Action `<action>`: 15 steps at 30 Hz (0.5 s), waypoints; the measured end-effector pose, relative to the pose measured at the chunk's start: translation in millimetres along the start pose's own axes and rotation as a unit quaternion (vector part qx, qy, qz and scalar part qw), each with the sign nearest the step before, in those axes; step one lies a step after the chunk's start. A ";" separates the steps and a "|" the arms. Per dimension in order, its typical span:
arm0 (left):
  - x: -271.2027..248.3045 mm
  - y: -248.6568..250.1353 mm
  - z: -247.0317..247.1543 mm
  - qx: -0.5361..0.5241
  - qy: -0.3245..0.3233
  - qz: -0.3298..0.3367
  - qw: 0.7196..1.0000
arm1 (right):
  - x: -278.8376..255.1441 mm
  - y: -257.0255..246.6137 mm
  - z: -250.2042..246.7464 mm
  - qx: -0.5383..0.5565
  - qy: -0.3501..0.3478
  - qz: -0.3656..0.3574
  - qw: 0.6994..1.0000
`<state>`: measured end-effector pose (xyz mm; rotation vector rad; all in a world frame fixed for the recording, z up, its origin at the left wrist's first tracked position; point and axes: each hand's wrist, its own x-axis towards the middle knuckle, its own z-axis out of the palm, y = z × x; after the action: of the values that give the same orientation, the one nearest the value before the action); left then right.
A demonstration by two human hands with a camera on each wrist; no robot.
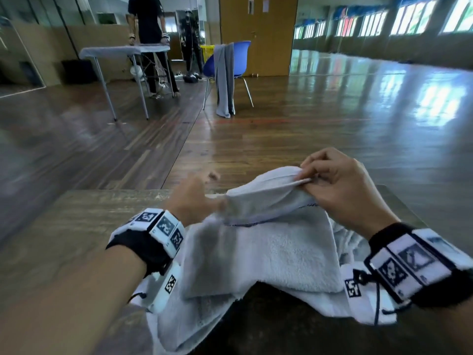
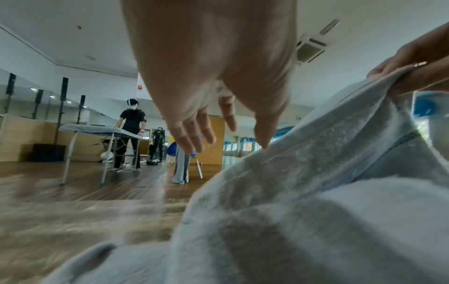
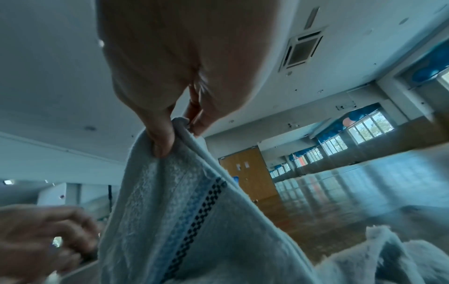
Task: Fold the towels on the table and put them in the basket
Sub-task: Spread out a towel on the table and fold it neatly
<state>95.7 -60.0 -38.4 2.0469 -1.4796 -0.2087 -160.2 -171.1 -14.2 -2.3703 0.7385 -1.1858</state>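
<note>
Item, surroundings: beyond the far edge of our brown wood-grain table [image 1: 84, 226] stand a blue plastic chair [image 1: 225, 62] draped with grey cloth, a yellow slatted basket [image 1: 207, 51] behind it, and a grey folding table [image 1: 122, 51] where another person [image 1: 149, 19] stands. Nothing stands between our hands and the work.

Item, white terry towel with a blue checked stripe [image 1: 258, 249]: rumpled along the table's near edge, one hemmed corner raised above the rest.

Item, right hand [image 1: 340, 185]: thumb and forefinger pinch that raised corner (plainest in the right wrist view).

Item, left hand [image 1: 192, 198]: blurred, just left of the towel, fingers [image 2: 194, 132] loosely extended, gripping nothing; only the thumb tip meets the cloth.
</note>
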 end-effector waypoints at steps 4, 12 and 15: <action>-35.3 57.4 -7.9 -0.107 0.026 0.105 0.988 | -52.3 -31.1 -4.8 0.038 0.000 -0.017 0.999; -76.7 124.6 7.9 -0.077 -0.147 0.159 0.973 | -99.1 -34.0 -16.7 0.122 -0.022 0.011 0.992; -81.0 135.4 7.6 -0.044 -0.140 0.168 0.975 | -110.0 -30.8 -25.1 0.142 -0.027 0.045 0.988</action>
<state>-47.4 -16.6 12.6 1.7167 -1.9251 -0.4297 -227.5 -82.5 -50.4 -2.1045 0.6077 -1.1029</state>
